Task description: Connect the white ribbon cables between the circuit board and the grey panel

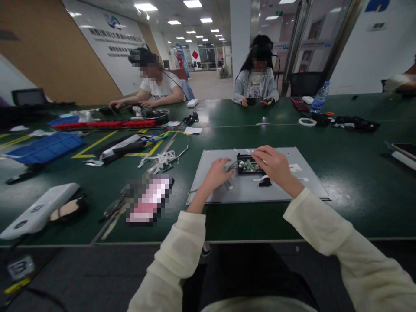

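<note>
A flat grey panel [203, 177] lies on the table before me. On it sits a green circuit board [249, 166] in a black frame, with grey cables [232, 165] leaving its left side. My left hand [218, 174] is closed at these cables, thumb and fingers on either side of them. Above the board's right part, my right hand [273, 165] pinches a thin white strip [242, 150] that reaches left over the frame's top edge. A small black piece [265, 182] lies below the board, near my right wrist. The right hand hides the board's right end.
Left of the panel are crumpled white strips [162, 160], a phone [151, 199] and a white device [40, 210]. A blue tray [45, 147] stands farther left. Two people sit across the table; a water bottle [320, 97] and a tape roll [307, 122] are at the back right.
</note>
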A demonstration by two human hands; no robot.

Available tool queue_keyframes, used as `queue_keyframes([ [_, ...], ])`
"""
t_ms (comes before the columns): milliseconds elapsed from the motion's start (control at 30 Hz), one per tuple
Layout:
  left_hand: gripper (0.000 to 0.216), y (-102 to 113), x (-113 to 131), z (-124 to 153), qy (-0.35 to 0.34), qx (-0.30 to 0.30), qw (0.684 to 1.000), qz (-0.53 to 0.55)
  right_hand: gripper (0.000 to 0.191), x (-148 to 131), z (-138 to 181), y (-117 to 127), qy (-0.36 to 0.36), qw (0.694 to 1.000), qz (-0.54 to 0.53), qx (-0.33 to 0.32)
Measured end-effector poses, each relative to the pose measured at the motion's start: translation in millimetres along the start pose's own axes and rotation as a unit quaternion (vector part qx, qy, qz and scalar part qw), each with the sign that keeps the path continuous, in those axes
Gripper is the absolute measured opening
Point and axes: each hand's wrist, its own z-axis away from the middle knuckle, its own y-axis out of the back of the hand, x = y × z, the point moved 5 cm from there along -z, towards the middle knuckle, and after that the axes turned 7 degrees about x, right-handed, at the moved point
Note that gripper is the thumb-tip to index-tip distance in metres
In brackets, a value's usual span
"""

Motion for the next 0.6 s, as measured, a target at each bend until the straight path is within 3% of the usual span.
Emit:
queue_keyframes([
  [100, 0.047, 2.0, 0.0, 15.0, -0.003, -0.023, 0.999, -0.038, 0.03, -3.2, -4.2, -19.6, 0.01, 0.999, 0.041, -0.035],
  [267, 0.036, 5.9, -1.7, 19.4, 0.034, -0.014, 0.998, -0.054, 0.027, -13.4, -2.7, -49.5, 0.026, 0.991, 0.104, -0.082],
  [433, 0.021, 7.9, -3.6, 19.4, 0.046, -0.029, 0.994, -0.099, 0.025, -16.5, 2.4, -65.1, 0.046, 0.985, 0.124, -0.114],
  [600, 0.027, 5.8, -2.4, 19.4, 0.039, -0.043, 0.992, -0.116, 0.023, -19.3, 6.2, -75.2, 0.068, 0.98, 0.129, -0.135],
])
